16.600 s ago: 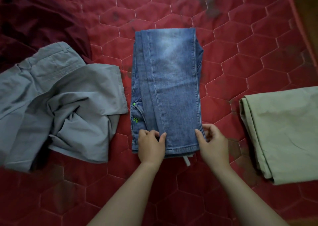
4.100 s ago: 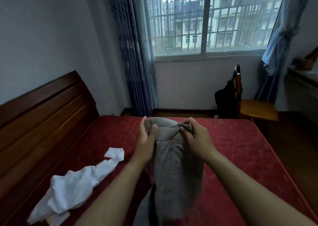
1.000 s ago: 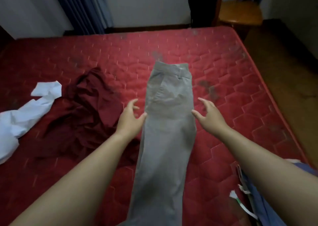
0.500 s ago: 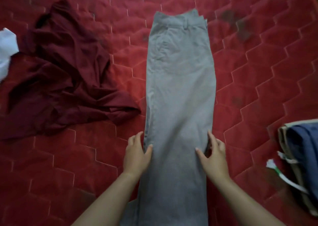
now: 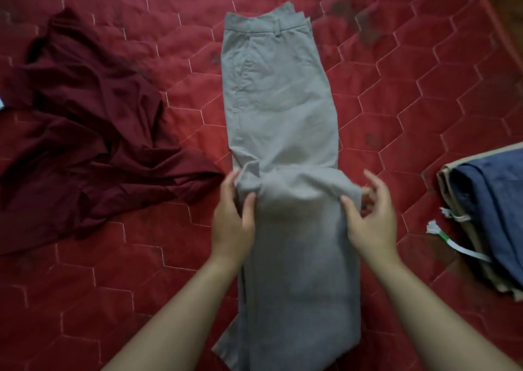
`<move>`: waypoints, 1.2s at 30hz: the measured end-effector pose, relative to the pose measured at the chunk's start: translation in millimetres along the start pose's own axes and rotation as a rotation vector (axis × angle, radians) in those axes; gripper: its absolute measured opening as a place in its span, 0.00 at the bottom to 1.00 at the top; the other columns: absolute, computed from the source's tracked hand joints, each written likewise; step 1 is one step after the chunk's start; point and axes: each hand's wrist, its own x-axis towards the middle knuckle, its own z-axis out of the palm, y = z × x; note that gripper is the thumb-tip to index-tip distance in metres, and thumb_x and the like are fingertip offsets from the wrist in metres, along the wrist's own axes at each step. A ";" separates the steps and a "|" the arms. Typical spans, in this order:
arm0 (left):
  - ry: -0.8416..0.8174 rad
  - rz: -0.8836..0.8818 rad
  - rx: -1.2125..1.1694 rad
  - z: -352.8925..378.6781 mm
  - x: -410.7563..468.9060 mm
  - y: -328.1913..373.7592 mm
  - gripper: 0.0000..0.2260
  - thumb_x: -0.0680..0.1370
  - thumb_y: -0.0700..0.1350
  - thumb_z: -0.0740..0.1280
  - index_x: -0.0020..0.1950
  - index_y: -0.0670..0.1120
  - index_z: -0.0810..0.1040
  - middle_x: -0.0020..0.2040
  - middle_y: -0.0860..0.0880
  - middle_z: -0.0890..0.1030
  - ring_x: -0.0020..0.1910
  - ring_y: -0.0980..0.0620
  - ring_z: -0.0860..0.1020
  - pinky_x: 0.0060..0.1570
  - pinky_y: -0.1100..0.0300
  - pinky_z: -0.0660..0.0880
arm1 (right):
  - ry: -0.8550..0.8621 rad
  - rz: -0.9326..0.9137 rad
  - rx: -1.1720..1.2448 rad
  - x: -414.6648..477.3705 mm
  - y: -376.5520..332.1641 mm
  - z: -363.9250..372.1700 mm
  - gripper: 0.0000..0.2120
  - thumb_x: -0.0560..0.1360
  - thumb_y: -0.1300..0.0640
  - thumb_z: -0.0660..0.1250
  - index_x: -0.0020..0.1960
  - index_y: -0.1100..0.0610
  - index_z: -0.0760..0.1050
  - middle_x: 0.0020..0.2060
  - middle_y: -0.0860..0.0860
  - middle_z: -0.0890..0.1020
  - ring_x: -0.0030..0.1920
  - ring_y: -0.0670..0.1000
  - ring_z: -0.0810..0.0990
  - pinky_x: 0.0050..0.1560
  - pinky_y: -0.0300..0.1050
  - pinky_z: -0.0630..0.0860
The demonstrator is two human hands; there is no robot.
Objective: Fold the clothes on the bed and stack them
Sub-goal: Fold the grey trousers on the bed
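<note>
1. On the red quilted bed, a pair of grey trousers lies lengthwise down the middle of the view. The legs lie one on the other, the waistband is at the far end and the hems are nearest the person.
2. The left hand grips the left edge of the trousers about halfway along. Its thumb presses on top of the cloth and its fingers run along the side.
3. The right hand pinches the right edge level with the left hand. The thumb is on the cloth, one finger is behind the edge and the other fingers are spread loosely.
4. Between the two hands, which are apart by the width of the trousers, the cloth is lifted into a creased ridge across both legs. The upper part beyond the ridge lies flat on the bed.
5. A maroon garment lies crumpled and unfolded to the left, and its nearest corner reaches almost to the left hand.
6. At the right edge, well apart from the trousers, folded blue jeans rest on a folded khaki garment.
7. A white tag with green marks trails out of that stack onto the bed.
8. Dark smudges mark the quilting near the far right of the waistband.
</note>
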 end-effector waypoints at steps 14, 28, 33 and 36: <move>-0.454 -0.340 0.425 -9.5 -63.2 -72.4 0.20 0.75 0.44 0.67 0.66 0.44 0.69 0.61 0.45 0.70 0.59 0.47 0.72 0.58 0.60 0.68 | -0.362 0.246 -0.325 -64.2 68.3 3.2 0.27 0.72 0.56 0.71 0.68 0.60 0.67 0.61 0.56 0.73 0.59 0.54 0.74 0.60 0.46 0.70; -0.323 -0.466 0.448 -11.8 -150.2 -79.0 0.18 0.74 0.47 0.68 0.61 0.46 0.68 0.54 0.48 0.75 0.52 0.49 0.76 0.48 0.57 0.71 | -0.255 0.399 -0.118 -156.5 89.1 -11.2 0.08 0.74 0.56 0.68 0.47 0.47 0.71 0.40 0.40 0.80 0.40 0.38 0.79 0.36 0.31 0.73; -0.362 -0.527 0.366 -22.3 -167.7 -72.8 0.14 0.75 0.46 0.67 0.60 0.46 0.71 0.54 0.48 0.80 0.53 0.48 0.78 0.47 0.59 0.71 | -0.314 0.347 -0.029 -170.0 75.6 -21.2 0.14 0.73 0.61 0.69 0.55 0.48 0.72 0.48 0.45 0.81 0.49 0.44 0.80 0.50 0.42 0.76; -0.211 -0.364 0.263 -32.1 -173.5 -60.7 0.09 0.76 0.43 0.67 0.56 0.49 0.75 0.49 0.53 0.79 0.48 0.54 0.77 0.45 0.64 0.69 | -0.290 0.238 -0.013 -173.8 64.3 -25.8 0.16 0.72 0.63 0.70 0.54 0.47 0.73 0.41 0.43 0.81 0.40 0.41 0.80 0.42 0.34 0.76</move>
